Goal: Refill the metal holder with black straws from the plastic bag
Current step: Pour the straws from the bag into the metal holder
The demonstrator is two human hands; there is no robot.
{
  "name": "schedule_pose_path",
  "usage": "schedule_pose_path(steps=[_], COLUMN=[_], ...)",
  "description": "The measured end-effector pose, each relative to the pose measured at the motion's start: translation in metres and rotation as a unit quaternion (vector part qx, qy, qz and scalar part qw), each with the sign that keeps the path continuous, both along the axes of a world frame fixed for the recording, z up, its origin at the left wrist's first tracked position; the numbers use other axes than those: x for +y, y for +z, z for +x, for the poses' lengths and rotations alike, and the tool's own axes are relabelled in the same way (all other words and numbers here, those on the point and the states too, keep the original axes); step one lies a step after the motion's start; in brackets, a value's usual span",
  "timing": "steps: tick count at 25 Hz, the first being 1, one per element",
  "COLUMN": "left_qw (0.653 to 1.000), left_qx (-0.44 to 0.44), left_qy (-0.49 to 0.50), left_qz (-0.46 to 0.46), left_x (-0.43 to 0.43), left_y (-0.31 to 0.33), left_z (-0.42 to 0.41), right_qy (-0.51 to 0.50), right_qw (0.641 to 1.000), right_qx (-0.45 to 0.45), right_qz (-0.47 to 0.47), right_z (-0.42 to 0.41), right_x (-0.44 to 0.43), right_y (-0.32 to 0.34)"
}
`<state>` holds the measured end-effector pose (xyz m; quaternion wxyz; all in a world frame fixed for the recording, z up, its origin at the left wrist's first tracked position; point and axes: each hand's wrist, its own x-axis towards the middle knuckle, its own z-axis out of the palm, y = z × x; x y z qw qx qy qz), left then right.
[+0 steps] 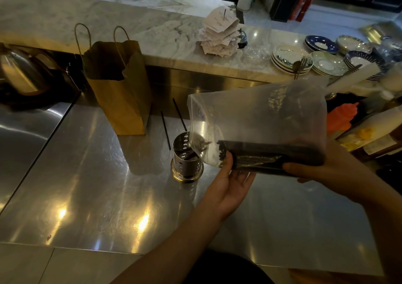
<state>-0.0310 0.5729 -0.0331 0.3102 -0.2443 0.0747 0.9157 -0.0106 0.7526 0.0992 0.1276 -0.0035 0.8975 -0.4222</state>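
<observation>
Right now both hands hold the plastic bag (261, 118) above the table (87, 185), at about 3 o'clock from the middle of the view. The black straws (267, 153) lie as a tight bundle along the bag's lower edge, running roughly 9 to 3 o'clock. The left hand (230, 181) is palm up under the bundle's 9 o'clock end, thumb pressed onto the plastic over the straw tips, fingers reaching beneath. The right hand (322, 172) grips the 3 o'clock end, thumb on top and fingers hidden underneath. The rest of the bag rises slack and translucent toward 12 o'clock.

The metal holder (187, 157) stands upright on the table just at 9 o'clock of the left thumb, and the bag's lower corner overlaps its rim. Something dark shows inside it, too dim to tell what. Two loose straws (165, 130) lie on the table at 11 and 12 o'clock of the holder. A brown paper bag (117, 87) stands at 10 o'clock of it, and a metal kettle (19, 72) sits at the far 9 o'clock edge. On the marble counter (130, 22) beyond, at 1 o'clock, are spiked receipts (219, 35) and stacked plates (289, 59).
</observation>
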Motion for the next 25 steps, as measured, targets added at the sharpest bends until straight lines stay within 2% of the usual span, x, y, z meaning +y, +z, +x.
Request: schedule_pose_path(steps=[15, 25], left_qw=[0.998, 0.996], left_qx=[-0.008, -0.018], left_qy=[0.047, 0.064], left_qz=[0.028, 0.057], left_x=[-0.009, -0.016], left_y=[0.003, -0.001], left_z=[-0.007, -0.014], right_qy=[0.079, 0.105], right_qw=[0.995, 0.993], right_qx=[-0.021, -0.021], right_qz=[0.05, 0.051], right_z=[-0.037, -0.053], right_x=[-0.013, -0.028], right_y=[0.015, 0.02])
